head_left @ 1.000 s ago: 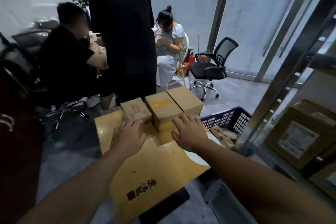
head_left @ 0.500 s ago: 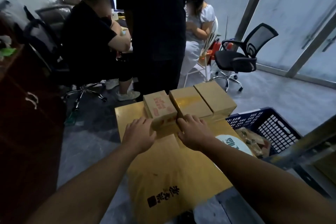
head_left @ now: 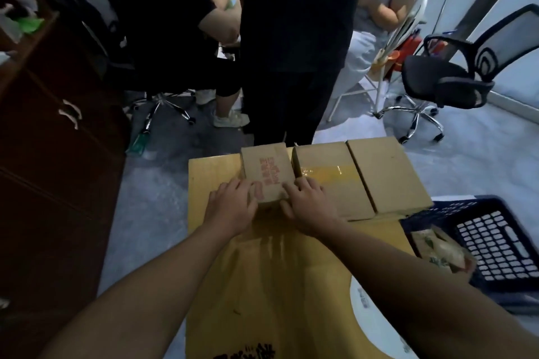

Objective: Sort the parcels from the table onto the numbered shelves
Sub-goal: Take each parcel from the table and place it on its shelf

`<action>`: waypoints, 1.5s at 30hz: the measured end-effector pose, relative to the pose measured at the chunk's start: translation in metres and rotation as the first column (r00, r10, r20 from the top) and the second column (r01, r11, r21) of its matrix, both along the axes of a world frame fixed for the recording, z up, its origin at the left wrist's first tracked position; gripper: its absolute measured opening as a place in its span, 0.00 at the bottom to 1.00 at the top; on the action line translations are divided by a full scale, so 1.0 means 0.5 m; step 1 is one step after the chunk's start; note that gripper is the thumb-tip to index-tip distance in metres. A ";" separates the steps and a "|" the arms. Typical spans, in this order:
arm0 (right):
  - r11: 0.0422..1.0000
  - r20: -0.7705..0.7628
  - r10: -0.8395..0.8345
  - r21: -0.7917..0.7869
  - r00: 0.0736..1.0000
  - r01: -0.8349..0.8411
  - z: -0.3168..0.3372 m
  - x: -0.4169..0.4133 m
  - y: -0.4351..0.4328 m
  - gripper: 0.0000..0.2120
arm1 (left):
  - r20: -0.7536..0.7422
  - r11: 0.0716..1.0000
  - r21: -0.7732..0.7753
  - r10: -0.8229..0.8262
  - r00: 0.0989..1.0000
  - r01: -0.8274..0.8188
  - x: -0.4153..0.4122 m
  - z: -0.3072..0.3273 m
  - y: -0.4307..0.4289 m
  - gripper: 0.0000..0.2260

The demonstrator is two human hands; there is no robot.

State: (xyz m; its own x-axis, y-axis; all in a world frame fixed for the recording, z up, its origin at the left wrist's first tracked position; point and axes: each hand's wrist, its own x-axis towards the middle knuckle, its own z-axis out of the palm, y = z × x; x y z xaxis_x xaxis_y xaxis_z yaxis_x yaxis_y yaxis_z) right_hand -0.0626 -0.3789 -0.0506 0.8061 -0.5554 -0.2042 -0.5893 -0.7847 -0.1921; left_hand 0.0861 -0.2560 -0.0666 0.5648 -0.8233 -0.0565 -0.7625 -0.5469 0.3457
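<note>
Three cardboard parcels stand in a row at the far end of the yellow table [head_left: 221,285]. The leftmost is a small parcel with red print [head_left: 267,169]. My left hand [head_left: 232,205] grips its near left corner and my right hand [head_left: 307,204] grips its near right corner, fingers curled over its top edge. Beside it lies a taped parcel [head_left: 329,178], and a plain parcel [head_left: 385,175] sits at the right. No shelves are in view.
A dark blue plastic crate [head_left: 495,245] with packets inside sits at the table's right. A dark wooden cabinet [head_left: 49,172] stands at the left. A standing person in black [head_left: 294,38] is just beyond the table, with two seated people and an office chair [head_left: 446,81] behind.
My view swung left and down, and the shelf rack left the frame. Both hands moved from flat on the table onto the red-printed parcel and now grip its near corners.
</note>
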 end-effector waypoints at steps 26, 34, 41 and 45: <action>0.766 0.496 -0.525 0.629 0.691 0.131 0.001 -0.007 0.147 0.20 | -0.506 0.802 -0.488 0.062 0.860 -0.345 -0.060 -0.005 0.177 0.16; 0.751 0.620 -0.589 0.657 0.519 0.068 0.022 -0.079 0.237 0.16 | -0.439 0.714 -0.643 -0.048 0.897 -0.276 -0.060 0.062 0.228 0.18; 0.834 0.722 -0.528 0.540 0.448 0.112 0.055 -0.155 0.285 0.13 | -0.575 0.805 -0.552 -0.179 0.799 -0.217 -0.078 0.070 0.262 0.24; 0.842 0.697 -0.525 0.511 0.489 0.175 0.061 -0.201 0.300 0.17 | -0.641 0.771 -0.604 -0.322 0.697 -0.199 -0.126 0.084 0.255 0.23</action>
